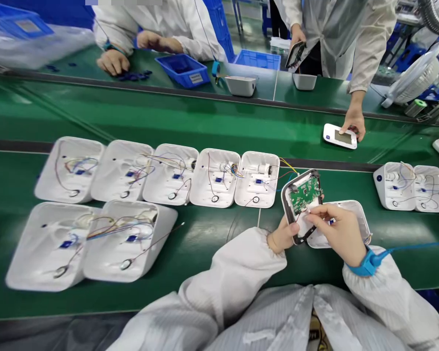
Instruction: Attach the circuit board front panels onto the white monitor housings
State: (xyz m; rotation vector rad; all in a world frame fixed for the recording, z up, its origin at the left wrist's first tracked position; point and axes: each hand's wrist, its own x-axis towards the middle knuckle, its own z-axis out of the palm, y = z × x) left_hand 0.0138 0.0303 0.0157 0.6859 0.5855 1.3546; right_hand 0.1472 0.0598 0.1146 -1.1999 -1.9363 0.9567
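Note:
My left hand (283, 235) grips the lower left edge of a device cover (286, 202), which is tilted up so that its inside faces me. A green circuit board (306, 194) sits in the cover. The fingers of my right hand (338, 229) are pinched at the board's lower edge; what lies between the fingertips is too small to make out. Behind my right hand, a white housing (356, 214) lies open side up on the bench, partly hidden. Yellow and red wires (289, 165) run near the cover's top edge. A blue wrist strap (368, 262) circles my right wrist.
Several open white housings (215, 178) with loose wires stand in rows at left, and more housings (397, 187) at right. Across the green belt (205, 122), a co-worker's hand (354, 122) touches a white cover with a screen (339, 137). A blue bin (183, 70) stands beyond.

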